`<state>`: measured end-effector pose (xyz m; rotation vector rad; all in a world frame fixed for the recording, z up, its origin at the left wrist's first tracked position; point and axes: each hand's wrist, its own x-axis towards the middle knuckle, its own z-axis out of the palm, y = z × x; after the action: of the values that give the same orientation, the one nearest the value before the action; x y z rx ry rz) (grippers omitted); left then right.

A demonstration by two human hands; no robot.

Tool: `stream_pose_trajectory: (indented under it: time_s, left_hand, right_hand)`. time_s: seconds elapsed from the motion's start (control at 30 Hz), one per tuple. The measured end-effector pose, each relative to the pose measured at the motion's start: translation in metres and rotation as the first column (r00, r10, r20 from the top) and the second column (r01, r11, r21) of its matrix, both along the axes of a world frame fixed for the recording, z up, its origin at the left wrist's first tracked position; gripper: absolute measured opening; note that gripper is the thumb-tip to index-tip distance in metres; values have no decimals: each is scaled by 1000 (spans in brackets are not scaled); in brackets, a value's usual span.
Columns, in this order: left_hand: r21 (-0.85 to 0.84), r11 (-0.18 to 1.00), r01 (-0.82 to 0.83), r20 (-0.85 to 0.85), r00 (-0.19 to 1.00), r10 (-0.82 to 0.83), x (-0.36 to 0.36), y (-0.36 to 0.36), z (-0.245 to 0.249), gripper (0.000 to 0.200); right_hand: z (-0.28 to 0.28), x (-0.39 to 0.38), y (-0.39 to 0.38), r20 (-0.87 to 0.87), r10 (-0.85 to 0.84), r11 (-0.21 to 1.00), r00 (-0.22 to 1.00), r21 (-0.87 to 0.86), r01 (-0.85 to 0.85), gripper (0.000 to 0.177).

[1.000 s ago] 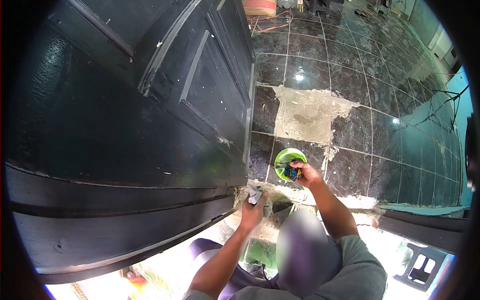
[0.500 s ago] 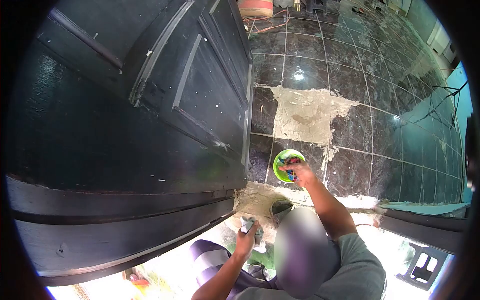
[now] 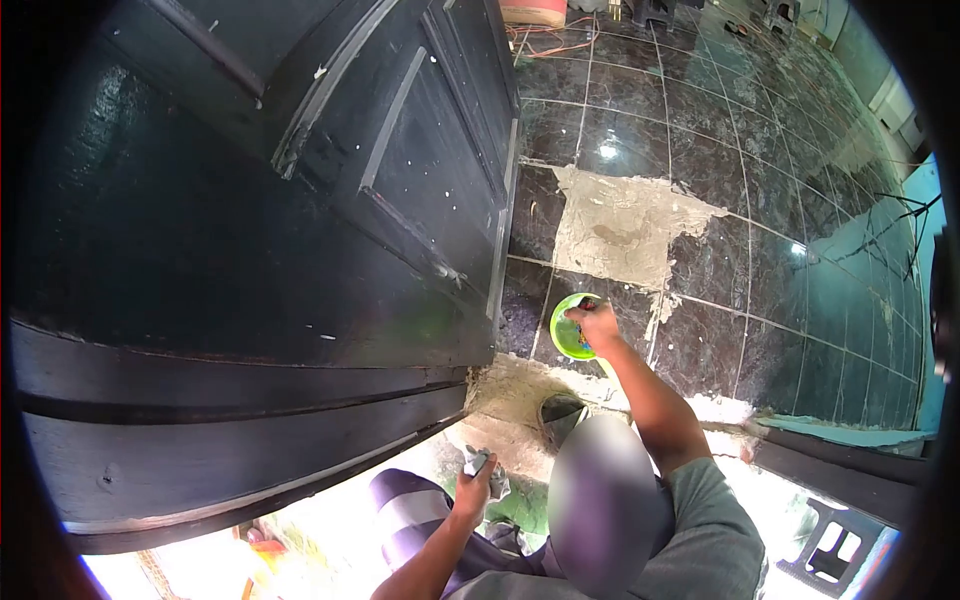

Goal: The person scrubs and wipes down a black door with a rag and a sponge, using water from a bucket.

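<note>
My right hand point(image 3: 598, 326) is over a bright green bowl point(image 3: 556, 334) on the dark tiles, fingers closed and bent down inside its rim. A bunched multicoloured cloth point(image 3: 584, 341) is in its grip, mostly hidden by the fingers. Lower in the view, my left hand point(image 3: 472, 492) is wrapped around a crumpled whitish rag point(image 3: 498, 482), held near my bent knee. Between the two hands, close to the doorway edge, is a round dark container point(image 3: 549, 420), partly covered by a blurred purple and grey shape.
A large black panelled door point(image 3: 300, 270) takes up the left side. Past the bowl, a rough patch of bare cement point(image 3: 612, 230) breaks the tiled floor point(image 3: 700, 330). An orange cord point(image 3: 555, 48) lies at the back. A black plastic stool point(image 3: 828, 545) is at lower right.
My right hand has turned over the bowl, and less of the multicoloured cloth shows. My left hand sits slightly lower and further left with the rag. The view has shifted a little.
</note>
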<state>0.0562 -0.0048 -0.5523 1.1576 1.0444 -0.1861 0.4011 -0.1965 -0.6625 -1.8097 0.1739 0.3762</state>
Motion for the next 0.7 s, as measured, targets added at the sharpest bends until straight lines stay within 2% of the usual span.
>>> stream_pose_trajectory:
  time_s: [0.1, 0.3, 0.37, 0.47, 0.53, 0.57, 0.67, 0.7]
  left_hand:
    - [-66, 998, -21, 2, 1000, 21, -2, -3, -5, 18]
    - [-39, 999, 14, 9, 1000, -14, 1, -9, -1, 17]
    - [-41, 999, 24, 24, 999, -23, 2, -9, 2, 17]
    - [-47, 999, -10, 30, 999, 11, 6, -9, 10, 18]
    - [-34, 999, -33, 10, 999, 34, 3, -8, 4, 19]
    - [-36, 999, -29, 13, 999, 29, 1, -7, 0, 19]
    - [-34, 999, -18, 9, 1000, 19, -4, -3, -7, 19]
    - [-26, 999, -20, 0, 1000, 20, -5, -4, -5, 19]
  right_hand:
    - [13, 1, 5, 50, -13, 1000, 999, -10, 14, 27]
    - [29, 0, 5, -94, 10, 1000, 996, -27, -12, 28]
    - [47, -8, -6, -62, 96, 995, 993, -16, -97, 46]
    - [8, -7, -31, -52, 266, 963, 962, -23, -268, 82]
    - [25, -10, -44, -64, 309, 951, 949, 8, -309, 83]
    - [27, -11, -42, -17, 269, 959, 963, 93, -267, 79]
    - [41, -13, -47, -185, 228, 956, 956, 230, -183, 70]
    - [23, -14, -50, -141, 188, 943, 972, 302, -138, 63]
